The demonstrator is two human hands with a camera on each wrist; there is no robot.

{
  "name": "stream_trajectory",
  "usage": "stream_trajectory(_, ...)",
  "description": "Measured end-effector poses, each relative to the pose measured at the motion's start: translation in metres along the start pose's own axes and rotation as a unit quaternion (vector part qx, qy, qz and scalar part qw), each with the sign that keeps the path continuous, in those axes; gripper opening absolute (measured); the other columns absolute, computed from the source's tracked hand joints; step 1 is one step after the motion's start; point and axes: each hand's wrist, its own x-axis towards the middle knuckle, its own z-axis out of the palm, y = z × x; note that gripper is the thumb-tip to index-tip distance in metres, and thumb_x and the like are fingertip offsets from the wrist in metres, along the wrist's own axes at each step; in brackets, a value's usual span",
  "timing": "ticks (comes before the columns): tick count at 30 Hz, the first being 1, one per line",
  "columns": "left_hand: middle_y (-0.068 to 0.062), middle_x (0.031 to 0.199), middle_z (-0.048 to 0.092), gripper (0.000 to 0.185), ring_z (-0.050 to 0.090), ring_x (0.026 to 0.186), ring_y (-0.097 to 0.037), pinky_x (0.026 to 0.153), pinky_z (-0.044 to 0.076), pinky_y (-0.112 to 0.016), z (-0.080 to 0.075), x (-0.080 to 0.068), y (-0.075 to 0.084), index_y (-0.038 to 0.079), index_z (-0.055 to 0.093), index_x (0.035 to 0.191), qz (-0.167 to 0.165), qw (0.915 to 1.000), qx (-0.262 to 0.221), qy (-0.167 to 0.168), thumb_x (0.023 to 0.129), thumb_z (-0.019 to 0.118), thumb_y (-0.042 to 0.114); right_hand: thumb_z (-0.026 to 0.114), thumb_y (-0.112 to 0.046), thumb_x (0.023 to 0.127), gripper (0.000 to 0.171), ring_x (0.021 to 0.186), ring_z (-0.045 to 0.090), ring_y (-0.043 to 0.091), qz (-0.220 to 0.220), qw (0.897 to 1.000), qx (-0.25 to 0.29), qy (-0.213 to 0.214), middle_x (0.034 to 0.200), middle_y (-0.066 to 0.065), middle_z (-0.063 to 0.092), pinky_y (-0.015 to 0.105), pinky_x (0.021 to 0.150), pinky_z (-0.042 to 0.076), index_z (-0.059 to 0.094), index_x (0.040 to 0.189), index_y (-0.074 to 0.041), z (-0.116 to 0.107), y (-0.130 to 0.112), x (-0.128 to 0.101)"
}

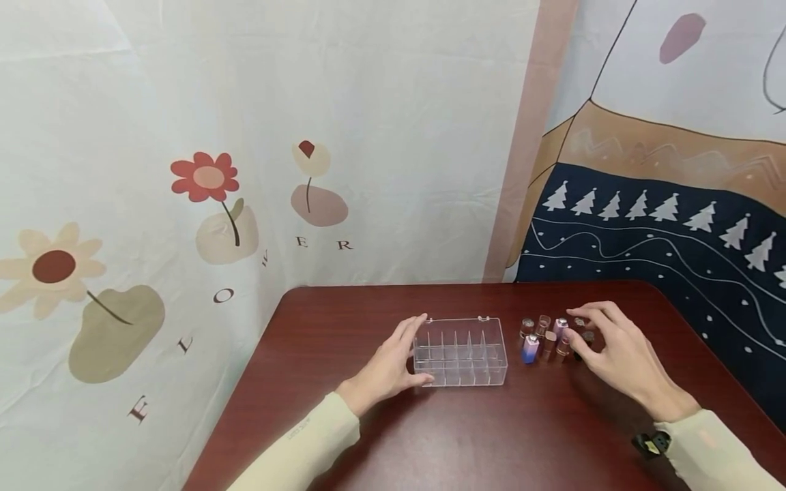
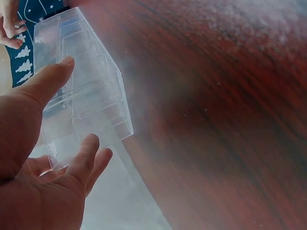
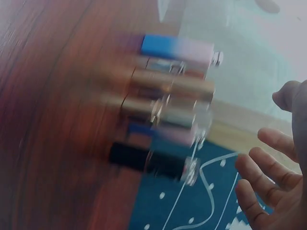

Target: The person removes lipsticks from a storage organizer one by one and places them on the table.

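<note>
In the head view, a clear plastic organizer box (image 1: 460, 377) with several small compartments stands on the table. My left hand (image 1: 387, 361) holds its left end, thumb at the front corner and fingers at the back one. The left wrist view shows the thumb lying across the transparent wall (image 2: 86, 103). To the box's right, several lipstick tubes stand close together, among them a blue-and-pink one (image 1: 531, 349), a brownish-gold one (image 3: 172, 86) and a black one (image 3: 146, 160). Over the group's right side hovers my right hand (image 1: 626, 354), its fingers spread apart and holding nothing.
Everything stands on a dark red-brown wooden table (image 1: 344, 320). Behind it hangs a pale curtain (image 1: 393, 204) with flower prints, and on the right a dark blue cloth (image 1: 651, 252) with white trees. A dark band (image 1: 651, 444) circles the right wrist.
</note>
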Motion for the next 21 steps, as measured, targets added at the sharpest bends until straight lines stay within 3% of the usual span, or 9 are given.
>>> stream_trajectory(5, -0.022, 0.182, 0.04, 0.123, 0.085, 0.123, -0.042, 0.111, 0.072, -0.045, -0.001, 0.002, -0.001, 0.005, 0.027, 0.183, 0.001, 0.9999, -0.011, 0.0, 0.088, 0.105, 0.013, 0.102, -0.014, 0.084, 0.052, 0.1, 0.073, 0.025, -0.02, 1.0, 0.01, -0.004, 0.133, 0.006, 0.074, 0.014, 0.082, 0.058, 0.083, 0.132, -0.013, 0.008, -0.02, 0.005)
stream_trajectory(7, -0.022, 0.183, 0.039, 0.123, 0.082, 0.128, -0.042, 0.11, 0.072, -0.044, -0.002, 0.003, -0.001, 0.004, 0.027, 0.183, 0.003, 0.9999, -0.01, 0.0, 0.088, 0.105, 0.012, 0.102, -0.015, 0.085, 0.052, 0.106, 0.072, 0.026, -0.023, 1.0, 0.012, -0.012, 0.137, 0.007, 0.073, 0.026, 0.082, 0.062, 0.083, 0.133, -0.014, 0.012, -0.027, 0.007)
stream_trajectory(11, -0.022, 0.185, 0.037, 0.124, 0.068, 0.152, -0.042, 0.124, 0.065, -0.05, -0.004, 0.003, 0.0, 0.004, 0.027, 0.183, 0.001, 0.9997, 0.026, -0.001, 0.089, 0.106, 0.019, 0.101, -0.017, 0.087, 0.054, 0.109, 0.071, 0.028, -0.026, 0.999, 0.02, -0.033, 0.145, 0.008, 0.07, 0.051, 0.082, 0.065, 0.081, 0.137, -0.015, 0.018, -0.038, 0.01)
stream_trajectory(14, -0.023, 0.185, 0.035, 0.126, 0.064, 0.155, -0.042, 0.128, 0.062, -0.055, -0.006, 0.002, 0.001, 0.008, 0.026, 0.184, -0.009, 0.9986, 0.052, -0.003, 0.089, 0.106, 0.026, 0.1, -0.018, 0.088, 0.056, 0.11, 0.07, 0.026, -0.028, 0.998, 0.028, -0.042, 0.15, 0.009, 0.068, 0.052, 0.084, 0.063, 0.08, 0.14, -0.015, 0.024, -0.043, 0.011)
stream_trajectory(17, -0.021, 0.187, 0.032, 0.128, 0.069, 0.147, -0.042, 0.122, 0.066, -0.054, -0.007, 0.001, 0.001, 0.014, 0.023, 0.186, -0.019, 0.9984, 0.052, -0.008, 0.09, 0.105, 0.029, 0.099, -0.019, 0.089, 0.056, 0.109, 0.071, 0.024, -0.03, 0.998, 0.034, -0.044, 0.153, 0.009, 0.067, 0.048, 0.087, 0.06, 0.079, 0.141, -0.016, 0.029, -0.047, 0.012)
stream_trajectory(21, -0.017, 0.188, 0.031, 0.128, 0.071, 0.145, -0.039, 0.118, 0.068, -0.05, -0.012, 0.0, 0.003, 0.018, 0.022, 0.187, -0.02, 0.9982, 0.057, -0.005, 0.091, 0.105, 0.033, 0.098, -0.02, 0.09, 0.056, 0.115, 0.072, 0.026, -0.036, 0.998, 0.04, -0.044, 0.155, 0.011, 0.067, 0.053, 0.094, 0.059, 0.079, 0.143, -0.018, 0.035, -0.052, 0.015)
